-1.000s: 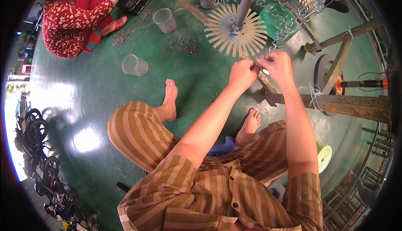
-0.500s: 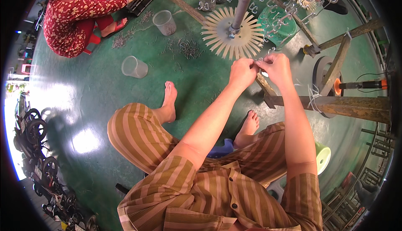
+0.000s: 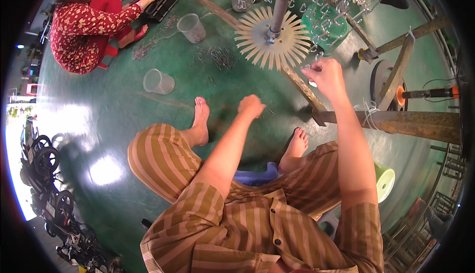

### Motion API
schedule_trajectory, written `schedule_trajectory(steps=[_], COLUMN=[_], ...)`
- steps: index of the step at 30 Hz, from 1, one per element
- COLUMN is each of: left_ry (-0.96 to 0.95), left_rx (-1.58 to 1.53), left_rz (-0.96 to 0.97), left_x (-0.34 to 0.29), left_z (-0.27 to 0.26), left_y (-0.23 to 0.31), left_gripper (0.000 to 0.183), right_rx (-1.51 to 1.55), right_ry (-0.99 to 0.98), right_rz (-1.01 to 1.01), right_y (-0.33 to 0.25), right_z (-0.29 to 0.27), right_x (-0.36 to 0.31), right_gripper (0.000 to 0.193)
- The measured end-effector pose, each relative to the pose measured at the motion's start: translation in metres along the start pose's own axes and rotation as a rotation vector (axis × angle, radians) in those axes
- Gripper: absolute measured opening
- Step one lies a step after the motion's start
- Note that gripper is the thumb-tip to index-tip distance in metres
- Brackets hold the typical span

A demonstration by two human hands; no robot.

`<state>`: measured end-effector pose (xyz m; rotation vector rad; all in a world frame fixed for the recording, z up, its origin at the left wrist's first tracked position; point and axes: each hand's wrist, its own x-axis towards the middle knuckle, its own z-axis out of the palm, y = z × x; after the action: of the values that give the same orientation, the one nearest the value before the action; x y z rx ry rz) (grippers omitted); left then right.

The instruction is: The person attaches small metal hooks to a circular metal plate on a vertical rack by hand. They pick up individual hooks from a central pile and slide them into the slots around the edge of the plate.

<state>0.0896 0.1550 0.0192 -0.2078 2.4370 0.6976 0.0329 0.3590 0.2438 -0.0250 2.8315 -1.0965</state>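
My right hand (image 3: 327, 79) is raised just below the slatted metal wheel (image 3: 253, 39), its fingers pinched on a small shiny metal piece (image 3: 308, 68) whose shape is hard to make out. Lower and further left, my left hand (image 3: 251, 106) hovers over the floor between my feet with its fingers curled in. Anything inside those fingers is hidden. A thin metal hook (image 3: 271, 111) shows beside it. The wheel sits on an upright pole (image 3: 282, 3). Metal hooks (image 3: 324, 13) hang linked in strings to the right of the pole.
Loose hooks lie in a pile (image 3: 220, 57) on the green floor. Clear plastic tubs (image 3: 192, 28) (image 3: 159, 82) stand around it. Rusty beams (image 3: 401, 126) form the stand's base at the right. A co-worker in red (image 3: 89, 30) squats at the far left. A green stool (image 3: 334, 25) stands behind the hooks.
My hands, which met below the wheel, have come apart. The left has dropped down and left; the right stays near its place. The co-worker's hand has shifted slightly.
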Motion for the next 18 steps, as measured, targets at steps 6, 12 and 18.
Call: schedule_trajectory(steps=[6, 12, 18], left_ry=[-0.133, 0.064, 0.119], left_rx=[-0.064, 0.064, 0.171], left_rz=[-0.378, -0.434, -0.263], left_x=[0.003, 0.01, -0.021], left_z=[-0.012, -0.006, 0.031], left_y=[-0.077, -0.136, -0.13], left_gripper=[0.026, 0.028, 0.029], right_rx=[0.018, 0.033, 0.022], right_ry=[0.019, 0.01, 0.013], right_rz=[0.005, 0.005, 0.021], right_y=[0.006, 0.006, 0.008], right_z=[0.001, 0.002, 0.001], right_x=[0.007, 0.011, 0.011], right_gripper=[0.021, 0.022, 0.022])
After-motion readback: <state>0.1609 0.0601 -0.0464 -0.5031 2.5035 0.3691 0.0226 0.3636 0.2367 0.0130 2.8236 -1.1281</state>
